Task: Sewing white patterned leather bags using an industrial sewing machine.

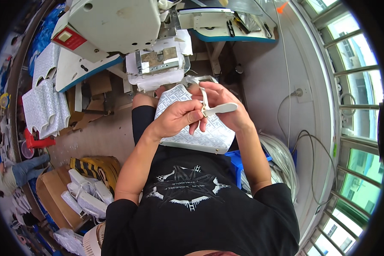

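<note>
A white handbag (192,126) with a grey geometric pattern lies across my lap, its metal-studded base toward me. Above it, a narrow white strap (221,109) with a small gold-coloured metal fitting (204,112) is between my hands. My left hand (177,118) pinches the strap at the fitting with thumb and forefinger. On the other side, my right hand (232,110) curls its fingers against the upright length of the strap, while the rounded strap end crosses in front of its palm. Some right fingertips are hidden behind the strap and my left hand.
A sewing machine (111,27) stands ahead, with a padded work plate (158,64) close beyond the bag. Patterned panels (47,106) hang at left. A cardboard box (55,196) with white bag pieces is lower left; a blue crate (239,164) sits by my right arm.
</note>
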Motion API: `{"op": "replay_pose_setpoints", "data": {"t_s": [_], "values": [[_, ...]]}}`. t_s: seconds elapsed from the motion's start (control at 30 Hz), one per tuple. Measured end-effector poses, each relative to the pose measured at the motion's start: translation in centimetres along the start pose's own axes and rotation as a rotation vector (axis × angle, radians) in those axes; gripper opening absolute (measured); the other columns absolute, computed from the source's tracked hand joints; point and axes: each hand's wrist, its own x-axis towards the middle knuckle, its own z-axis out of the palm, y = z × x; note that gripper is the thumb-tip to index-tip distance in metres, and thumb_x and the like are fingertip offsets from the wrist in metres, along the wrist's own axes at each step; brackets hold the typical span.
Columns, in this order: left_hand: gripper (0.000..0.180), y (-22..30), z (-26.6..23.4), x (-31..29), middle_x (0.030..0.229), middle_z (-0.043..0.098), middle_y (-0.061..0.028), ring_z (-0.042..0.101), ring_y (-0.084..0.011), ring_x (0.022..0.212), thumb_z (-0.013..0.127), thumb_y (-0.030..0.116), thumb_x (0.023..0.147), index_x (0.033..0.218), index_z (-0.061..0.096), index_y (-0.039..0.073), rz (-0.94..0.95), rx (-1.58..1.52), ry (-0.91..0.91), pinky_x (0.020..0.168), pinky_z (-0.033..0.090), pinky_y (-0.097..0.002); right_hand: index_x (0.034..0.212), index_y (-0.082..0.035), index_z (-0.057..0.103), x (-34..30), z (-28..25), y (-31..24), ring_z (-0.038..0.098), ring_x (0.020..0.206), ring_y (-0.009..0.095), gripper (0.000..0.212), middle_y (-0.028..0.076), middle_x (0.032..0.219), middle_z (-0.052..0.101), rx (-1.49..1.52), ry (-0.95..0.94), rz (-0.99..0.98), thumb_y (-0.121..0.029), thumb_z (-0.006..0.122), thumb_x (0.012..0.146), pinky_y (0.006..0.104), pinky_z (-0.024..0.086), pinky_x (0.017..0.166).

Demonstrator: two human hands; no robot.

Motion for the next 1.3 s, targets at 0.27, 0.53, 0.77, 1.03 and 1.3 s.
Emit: {"op": "replay_pose_setpoints", "data": {"t_s": [0.27,0.53,0.77,1.03,1.3], "values": [[0.027,-4.1,1.3,-1.1,0.088,0.07,-0.0067,0.061,-0.0083,0.067,0.057,0.024,0.111,0.099,0.064,0.0,0.075,-0.128,0.329,0.06,0.049,-0.0237,0.131,0.003,0.065,-1.0,-0.4,0.4,0.071,0.098,0.017,0.034,0.016,0.12,0.074,-0.133,0.132,-0.479,0.003,0.068,0.097,0.0296,0.057,0.085],[0.028,-0.1,2.4,-0.4,0.065,0.062,-0.0013,0.056,-0.0086,0.056,0.059,0.022,0.109,0.097,0.069,-0.001,0.098,0.451,0.424,0.054,0.045,-0.0263,0.124,0.004,0.068,-1.3,1.9,-1.2,0.073,0.098,0.017,0.029,0.016,0.115,0.076,-0.84,0.076,-0.558,0.008,0.068,0.095,0.0236,0.056,0.083],[0.03,0.4,1.4,-0.4,0.058,0.059,-0.0015,0.053,-0.0079,0.053,0.06,0.024,0.109,0.093,0.069,0.0,0.07,0.213,0.368,0.052,0.043,-0.0265,0.121,0.006,0.069,-0.7,3.1,-2.1,0.073,0.104,0.02,0.028,0.017,0.114,0.076,-0.678,0.05,-0.618,0.01,0.07,0.093,0.0255,0.056,0.084],[0.03,0.9,1.6,-1.4,0.068,0.061,-0.0024,0.055,-0.0092,0.062,0.061,0.026,0.109,0.096,0.069,0.001,0.037,0.412,0.66,0.058,0.044,-0.0257,0.117,0.005,0.071,2.0,5.3,-4.8,0.071,0.098,0.012,0.025,0.012,0.109,0.078,-1.194,-0.018,-0.536,0.004,0.073,0.093,0.0254,0.055,0.084],[0.041,1.2,-1.4,-4.8,0.149,0.047,-0.0244,0.043,-0.04,0.137,0.062,0.044,0.103,0.123,0.074,0.011,0.138,1.473,1.051,0.11,0.033,-0.0559,0.115,0.004,0.072,15.9,2.9,-8.0,0.068,0.09,0.008,0.021,0.006,0.105,0.078,-1.01,0.136,-0.646,0.002,0.07,0.095,0.0234,0.054,0.083]]}}
